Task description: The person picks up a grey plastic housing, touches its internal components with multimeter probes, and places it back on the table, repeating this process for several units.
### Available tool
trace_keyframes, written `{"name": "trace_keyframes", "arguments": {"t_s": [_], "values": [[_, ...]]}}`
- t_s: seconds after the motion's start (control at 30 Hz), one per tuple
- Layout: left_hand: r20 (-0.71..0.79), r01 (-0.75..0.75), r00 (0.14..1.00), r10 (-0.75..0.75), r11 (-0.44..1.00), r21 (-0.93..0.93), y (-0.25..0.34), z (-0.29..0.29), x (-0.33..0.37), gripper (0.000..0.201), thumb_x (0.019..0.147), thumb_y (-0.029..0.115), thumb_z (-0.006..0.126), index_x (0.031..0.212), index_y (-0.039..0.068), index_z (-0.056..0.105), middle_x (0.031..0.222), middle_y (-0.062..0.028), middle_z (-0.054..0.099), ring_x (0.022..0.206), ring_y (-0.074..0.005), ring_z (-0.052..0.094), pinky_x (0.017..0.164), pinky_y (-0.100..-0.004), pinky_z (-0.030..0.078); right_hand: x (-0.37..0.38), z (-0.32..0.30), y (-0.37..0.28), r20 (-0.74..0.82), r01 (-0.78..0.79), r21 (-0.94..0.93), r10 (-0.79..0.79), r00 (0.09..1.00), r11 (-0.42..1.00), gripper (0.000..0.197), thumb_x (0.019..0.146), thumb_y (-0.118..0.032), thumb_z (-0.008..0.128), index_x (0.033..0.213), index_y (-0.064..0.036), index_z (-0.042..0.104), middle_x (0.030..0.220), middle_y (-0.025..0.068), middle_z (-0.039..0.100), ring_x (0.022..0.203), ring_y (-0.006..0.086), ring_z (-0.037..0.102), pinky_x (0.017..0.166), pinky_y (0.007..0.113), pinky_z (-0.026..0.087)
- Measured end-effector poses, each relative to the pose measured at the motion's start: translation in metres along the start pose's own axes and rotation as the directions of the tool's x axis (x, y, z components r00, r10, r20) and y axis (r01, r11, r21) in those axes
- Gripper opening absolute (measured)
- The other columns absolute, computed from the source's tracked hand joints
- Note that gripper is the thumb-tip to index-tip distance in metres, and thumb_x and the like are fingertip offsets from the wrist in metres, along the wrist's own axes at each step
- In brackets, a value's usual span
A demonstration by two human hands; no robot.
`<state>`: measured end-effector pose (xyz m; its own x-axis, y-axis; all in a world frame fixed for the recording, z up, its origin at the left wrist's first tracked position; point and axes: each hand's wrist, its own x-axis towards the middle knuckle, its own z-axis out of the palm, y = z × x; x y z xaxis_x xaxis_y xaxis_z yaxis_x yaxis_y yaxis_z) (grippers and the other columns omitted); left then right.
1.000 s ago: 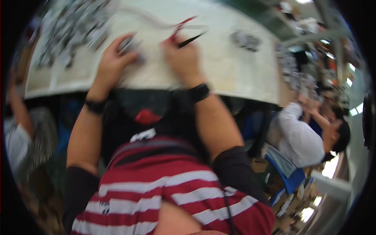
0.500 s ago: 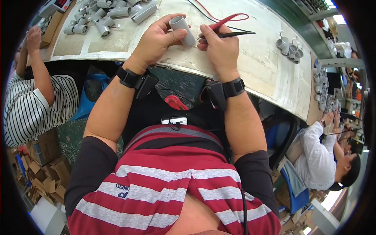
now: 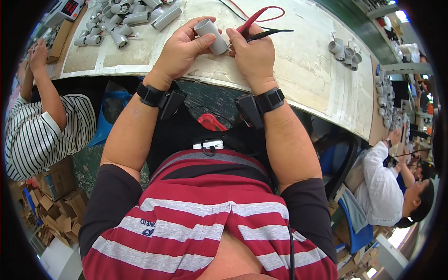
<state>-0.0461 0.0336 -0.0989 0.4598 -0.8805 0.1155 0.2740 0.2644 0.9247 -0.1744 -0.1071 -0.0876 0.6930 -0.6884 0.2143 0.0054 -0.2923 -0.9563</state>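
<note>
— so, what's your left hand (image 3: 181,50) got?
— it's wrapped around a short grey tube (image 3: 211,36), thumb pressed across it, held just above the pale worktop (image 3: 298,70).
— and your right hand (image 3: 252,53)?
— closed on two test probes, one red (image 3: 250,20) and one black (image 3: 267,33), its fingers touching the tube's end.
— anything else near you?
— more grey tubes (image 3: 126,18) lie heaped at the worktop's far left, and a smaller cluster (image 3: 344,49) sits well off to your right.

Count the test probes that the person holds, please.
2: a red probe and a black probe, both held in the right hand, beside the grey tube.
</note>
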Motion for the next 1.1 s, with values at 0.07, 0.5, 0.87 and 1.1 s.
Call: {"name": "trace_keyframes", "arguments": {"t_s": [0.07, 0.5, 0.87, 1.1], "values": [[-0.005, 0.013, 1.0, -0.013, 1.0, 0.018, -0.001, 0.0, -0.001, 0.051, 0.103, 0.018, 0.063, 0.147, 0.001, 0.045, 0.13, -0.0161, 0.062, 0.116, -0.0257, 0.064, 0.104, -0.041, 0.053, 0.002, 0.002, 0.003, -0.004, 0.005, -0.01, -0.005, 1.0, 1.0, 0.022, 0.091, -0.022, 0.076, 0.091, 0.0001, 0.072, 0.07, 0.0055, 0.07, 0.057, 0.0128, 0.065, 0.055, 0.027, 0.051], [-0.046, -0.04, 0.998, 0.046, 0.992, 0.115, -0.005, 0.011, -0.003, 0.054, 0.094, 0.011, 0.072, 0.143, 0.005, 0.05, 0.114, -0.0068, 0.065, 0.104, -0.0139, 0.064, 0.091, -0.0289, 0.056, -0.002, 0.006, 0.003, -0.029, 0.006, -0.018, -0.007, 1.0, 1.0, 0.022, 0.092, -0.022, 0.075, 0.087, -0.002, 0.067, 0.071, 0.0051, 0.069, 0.059, 0.0123, 0.062, 0.055, 0.027, 0.048], [0.124, -0.154, 0.984, 0.125, 0.953, 0.26, 0.007, 0.024, -0.011, 0.068, 0.089, -0.003, 0.073, 0.15, 0.009, 0.046, 0.126, -0.0045, 0.062, 0.111, -0.0128, 0.062, 0.097, -0.0283, 0.053, 0.002, 0.005, 0.004, -0.044, 0.035, -0.033, -0.036, 0.998, 0.999, 0.02, 0.095, -0.02, 0.072, 0.09, -0.0018, 0.067, 0.073, 0.0063, 0.069, 0.062, 0.0133, 0.063, 0.055, 0.029, 0.049], [0.05, -0.157, 0.987, 0.15, 0.9, 0.407, 0.005, 0.018, -0.014, 0.069, 0.088, 0.0, 0.074, 0.15, 0.006, 0.046, 0.128, -0.0066, 0.061, 0.112, -0.0133, 0.06, 0.095, -0.0308, 0.052, 0.002, 0.014, 0.01, -0.017, 0.064, -0.075, -0.066, 0.998, 0.995, 0.018, 0.094, -0.017, 0.065, 0.087, -0.0011, 0.062, 0.072, 0.0096, 0.064, 0.069, 0.015, 0.062, 0.062, 0.037, 0.05]]}}
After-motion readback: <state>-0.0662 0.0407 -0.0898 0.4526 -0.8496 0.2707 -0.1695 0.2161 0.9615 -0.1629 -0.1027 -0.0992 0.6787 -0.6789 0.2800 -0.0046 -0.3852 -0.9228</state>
